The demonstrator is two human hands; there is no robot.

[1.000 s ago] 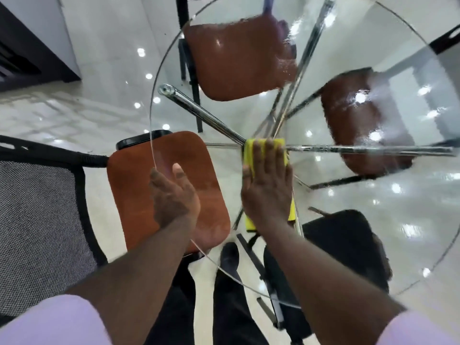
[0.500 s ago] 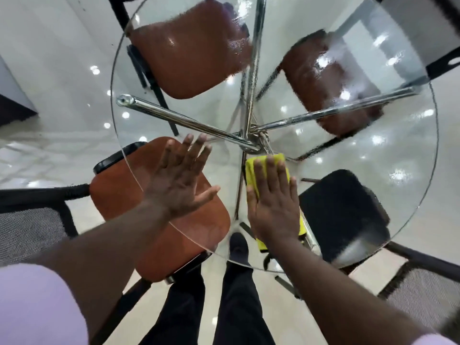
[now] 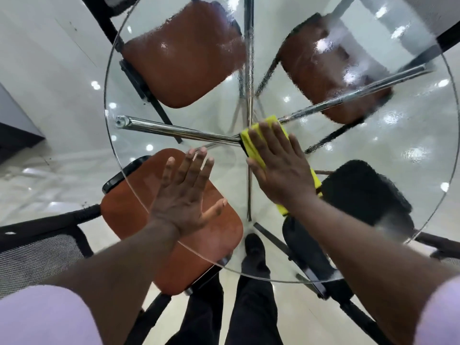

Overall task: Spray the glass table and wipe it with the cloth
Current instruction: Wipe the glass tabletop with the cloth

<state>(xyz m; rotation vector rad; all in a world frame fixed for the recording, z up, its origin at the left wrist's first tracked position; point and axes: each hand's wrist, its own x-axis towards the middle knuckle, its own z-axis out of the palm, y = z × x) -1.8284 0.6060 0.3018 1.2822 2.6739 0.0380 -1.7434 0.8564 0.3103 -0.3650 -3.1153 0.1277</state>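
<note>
Head view looks straight down through the round glass table point(image 3: 373, 155). My right hand point(image 3: 281, 168) lies flat on the yellow cloth point(image 3: 256, 143), fingers straight and close together. It presses the cloth to the glass near the middle, just above where the chrome bars point(image 3: 179, 130) of the frame meet. My left hand point(image 3: 184, 197) is spread wide, fingers apart and thumb out, holding nothing. It is over the near left part of the top, above a brown chair seat point(image 3: 139, 220). Through clear glass I cannot say for sure whether that palm bears on the surface or hovers just over it.

What worries me most is that left hand: if it is down, it will print the glass with smears I must wipe again. Leaning weight through it so close to the rim could also rock or strain the top.

I only press the cloth, I do not grip it. A quick stroke on wet glass could bunch it or slide it out from under my palm.

Droplets point(image 3: 249, 58) cover the far half. If I am slow getting there they may dry into streaks, and reaching that far means leaning harder on the glass.
</note>
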